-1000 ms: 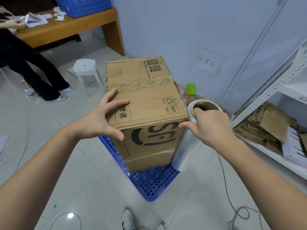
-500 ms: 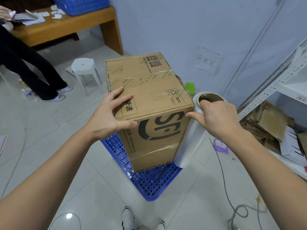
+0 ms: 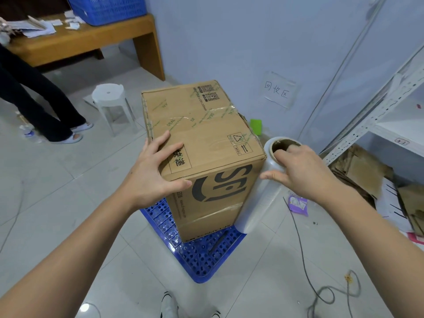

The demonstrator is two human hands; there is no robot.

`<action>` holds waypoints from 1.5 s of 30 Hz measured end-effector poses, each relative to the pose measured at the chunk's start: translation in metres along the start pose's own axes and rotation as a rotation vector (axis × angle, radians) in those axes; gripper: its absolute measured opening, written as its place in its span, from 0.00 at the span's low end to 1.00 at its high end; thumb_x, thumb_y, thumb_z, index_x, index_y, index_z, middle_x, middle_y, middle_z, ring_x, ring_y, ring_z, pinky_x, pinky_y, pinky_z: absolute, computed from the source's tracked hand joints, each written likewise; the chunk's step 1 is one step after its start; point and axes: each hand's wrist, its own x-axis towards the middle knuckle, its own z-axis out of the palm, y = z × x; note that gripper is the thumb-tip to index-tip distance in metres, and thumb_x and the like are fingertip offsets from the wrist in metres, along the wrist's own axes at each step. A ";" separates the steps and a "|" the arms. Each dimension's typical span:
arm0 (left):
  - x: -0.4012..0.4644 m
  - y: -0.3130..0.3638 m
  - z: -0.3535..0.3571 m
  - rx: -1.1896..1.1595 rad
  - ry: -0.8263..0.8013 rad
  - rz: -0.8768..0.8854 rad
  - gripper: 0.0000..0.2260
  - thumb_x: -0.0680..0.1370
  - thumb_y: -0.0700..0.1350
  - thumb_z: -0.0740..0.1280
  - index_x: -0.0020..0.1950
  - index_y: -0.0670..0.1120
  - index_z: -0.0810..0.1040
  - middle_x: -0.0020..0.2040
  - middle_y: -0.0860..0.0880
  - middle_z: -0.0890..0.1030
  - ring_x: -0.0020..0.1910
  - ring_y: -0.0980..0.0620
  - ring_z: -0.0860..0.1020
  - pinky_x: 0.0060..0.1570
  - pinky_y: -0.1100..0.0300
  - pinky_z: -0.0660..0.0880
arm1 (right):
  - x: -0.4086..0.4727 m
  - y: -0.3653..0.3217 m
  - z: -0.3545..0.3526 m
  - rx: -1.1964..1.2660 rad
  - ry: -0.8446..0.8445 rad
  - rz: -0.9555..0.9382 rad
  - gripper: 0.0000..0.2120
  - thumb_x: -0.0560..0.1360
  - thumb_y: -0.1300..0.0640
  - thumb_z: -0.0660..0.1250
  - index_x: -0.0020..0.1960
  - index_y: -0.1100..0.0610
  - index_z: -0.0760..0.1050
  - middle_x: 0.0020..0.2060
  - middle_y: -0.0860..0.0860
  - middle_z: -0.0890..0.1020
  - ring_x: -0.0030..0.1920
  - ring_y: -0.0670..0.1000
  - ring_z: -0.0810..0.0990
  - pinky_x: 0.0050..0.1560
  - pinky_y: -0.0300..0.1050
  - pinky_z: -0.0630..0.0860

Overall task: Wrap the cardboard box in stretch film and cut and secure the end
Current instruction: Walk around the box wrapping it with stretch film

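Here, the tall brown cardboard box point(image 3: 206, 143) stands upright on a blue perforated plastic pallet point(image 3: 202, 255) on the tiled floor, probably so that film can pass around all its sides. Its front shows big dark letters "SF" lying sideways, and green "SEAL" tape crosses the top. The left hand point(image 3: 153, 173) lies spread over the near top corner, fingers straight and thumb on the front face, seemingly to keep the box steady. The white roll of clear stretch film point(image 3: 259, 193) leans against the right edge; the right hand point(image 3: 298, 171) grips its top, fingers hooked into the cardboard core. A wall paper sign point(image 3: 276, 90) reads "回收区".
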 end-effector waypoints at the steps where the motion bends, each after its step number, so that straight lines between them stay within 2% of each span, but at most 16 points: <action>1: 0.000 -0.001 0.000 0.002 -0.001 0.001 0.44 0.62 0.72 0.72 0.77 0.68 0.65 0.80 0.70 0.51 0.83 0.50 0.50 0.75 0.33 0.61 | -0.001 0.006 -0.004 0.028 -0.057 -0.028 0.29 0.69 0.26 0.60 0.38 0.53 0.63 0.33 0.48 0.67 0.37 0.55 0.69 0.38 0.47 0.66; 3: 0.000 0.000 0.000 0.004 -0.002 0.001 0.44 0.62 0.72 0.72 0.77 0.68 0.64 0.80 0.69 0.51 0.83 0.49 0.50 0.75 0.33 0.61 | -0.006 0.016 -0.008 0.030 -0.133 -0.081 0.27 0.69 0.27 0.62 0.40 0.51 0.65 0.39 0.49 0.72 0.43 0.55 0.73 0.45 0.50 0.73; 5: 0.000 0.002 0.002 0.002 0.003 0.002 0.44 0.62 0.73 0.72 0.77 0.67 0.64 0.81 0.68 0.51 0.83 0.49 0.50 0.75 0.33 0.61 | -0.011 0.017 -0.008 -0.031 -0.133 -0.118 0.23 0.73 0.30 0.61 0.41 0.50 0.63 0.36 0.47 0.72 0.46 0.56 0.76 0.49 0.50 0.75; 7: -0.001 0.002 0.003 0.012 0.008 0.010 0.44 0.63 0.73 0.71 0.78 0.66 0.64 0.81 0.67 0.51 0.83 0.48 0.50 0.75 0.33 0.61 | -0.014 0.013 -0.009 -0.085 -0.149 -0.099 0.24 0.75 0.30 0.56 0.40 0.51 0.62 0.30 0.44 0.68 0.41 0.55 0.75 0.39 0.48 0.71; 10: -0.004 0.004 0.006 0.047 0.006 0.022 0.44 0.64 0.74 0.69 0.79 0.66 0.62 0.81 0.66 0.51 0.83 0.47 0.50 0.75 0.32 0.61 | -0.019 0.004 -0.012 -0.138 -0.157 -0.056 0.25 0.75 0.29 0.54 0.36 0.50 0.57 0.25 0.44 0.64 0.28 0.48 0.63 0.30 0.47 0.66; 13: -0.006 0.005 0.007 0.074 0.001 0.027 0.44 0.64 0.75 0.68 0.79 0.67 0.61 0.81 0.67 0.50 0.83 0.47 0.49 0.75 0.33 0.61 | -0.026 -0.003 -0.014 -0.149 -0.138 -0.022 0.26 0.75 0.31 0.59 0.34 0.49 0.53 0.23 0.44 0.62 0.26 0.44 0.59 0.28 0.45 0.61; 18: -0.008 0.001 0.005 0.079 -0.003 0.029 0.43 0.64 0.75 0.68 0.78 0.69 0.60 0.81 0.67 0.51 0.83 0.48 0.49 0.74 0.33 0.62 | -0.031 -0.006 -0.023 -0.130 -0.105 -0.072 0.26 0.73 0.32 0.63 0.34 0.51 0.57 0.22 0.44 0.59 0.26 0.51 0.61 0.25 0.42 0.54; 21: -0.005 0.000 0.003 0.089 -0.004 0.026 0.43 0.65 0.75 0.68 0.78 0.68 0.60 0.81 0.66 0.51 0.83 0.48 0.49 0.74 0.32 0.62 | -0.031 0.000 -0.033 -0.055 -0.156 -0.097 0.25 0.73 0.32 0.62 0.34 0.48 0.54 0.24 0.45 0.63 0.27 0.48 0.62 0.26 0.46 0.61; 24: -0.003 0.000 0.004 0.095 0.001 0.020 0.44 0.65 0.75 0.68 0.79 0.67 0.60 0.81 0.65 0.51 0.83 0.48 0.49 0.74 0.32 0.61 | -0.035 0.002 -0.038 -0.021 -0.192 -0.158 0.24 0.73 0.31 0.59 0.35 0.46 0.52 0.26 0.46 0.66 0.30 0.51 0.66 0.29 0.50 0.69; 28: -0.005 0.000 0.006 0.083 0.007 0.020 0.44 0.65 0.75 0.68 0.78 0.67 0.61 0.81 0.66 0.52 0.83 0.47 0.50 0.74 0.32 0.62 | -0.041 0.002 -0.036 -0.026 -0.181 -0.196 0.25 0.73 0.29 0.57 0.36 0.46 0.51 0.26 0.47 0.67 0.31 0.53 0.67 0.30 0.51 0.71; 30: -0.003 0.003 0.007 0.078 0.007 0.011 0.44 0.64 0.75 0.68 0.79 0.66 0.61 0.81 0.66 0.52 0.83 0.48 0.50 0.74 0.32 0.62 | -0.044 -0.002 -0.035 -0.031 -0.171 -0.243 0.25 0.73 0.31 0.61 0.38 0.45 0.50 0.28 0.44 0.65 0.32 0.51 0.66 0.32 0.49 0.71; 33: 0.000 0.008 0.008 0.073 0.007 0.004 0.44 0.64 0.74 0.68 0.79 0.65 0.62 0.81 0.65 0.52 0.83 0.49 0.48 0.75 0.32 0.61 | -0.051 -0.016 -0.029 -0.027 -0.207 -0.309 0.25 0.72 0.37 0.71 0.40 0.42 0.53 0.32 0.43 0.64 0.36 0.50 0.64 0.38 0.50 0.74; 35: 0.000 0.009 0.009 0.073 0.006 0.001 0.44 0.64 0.74 0.68 0.79 0.65 0.62 0.81 0.65 0.52 0.83 0.49 0.46 0.75 0.32 0.60 | -0.055 -0.025 -0.027 -0.037 -0.245 -0.350 0.22 0.71 0.42 0.74 0.40 0.46 0.59 0.33 0.42 0.66 0.40 0.51 0.68 0.53 0.53 0.77; 38: -0.001 0.009 0.009 0.079 0.006 -0.004 0.44 0.65 0.74 0.68 0.79 0.65 0.62 0.81 0.65 0.52 0.83 0.50 0.45 0.75 0.32 0.59 | -0.057 -0.029 -0.029 -0.022 -0.259 -0.392 0.19 0.71 0.47 0.76 0.40 0.47 0.64 0.33 0.40 0.65 0.44 0.48 0.72 0.74 0.51 0.65; 43: -0.002 0.011 0.009 0.071 0.010 -0.003 0.44 0.65 0.74 0.68 0.79 0.65 0.62 0.82 0.64 0.52 0.83 0.49 0.44 0.76 0.33 0.57 | -0.058 -0.030 -0.028 -0.053 -0.276 -0.343 0.19 0.72 0.54 0.74 0.41 0.48 0.61 0.34 0.40 0.67 0.44 0.49 0.70 0.77 0.48 0.56; 45: -0.004 0.014 0.010 0.066 0.012 -0.010 0.44 0.64 0.74 0.68 0.79 0.64 0.63 0.82 0.64 0.52 0.83 0.48 0.43 0.77 0.33 0.56 | -0.059 -0.033 -0.032 -0.106 -0.299 -0.226 0.14 0.76 0.58 0.67 0.43 0.49 0.61 0.36 0.44 0.70 0.47 0.51 0.72 0.76 0.40 0.50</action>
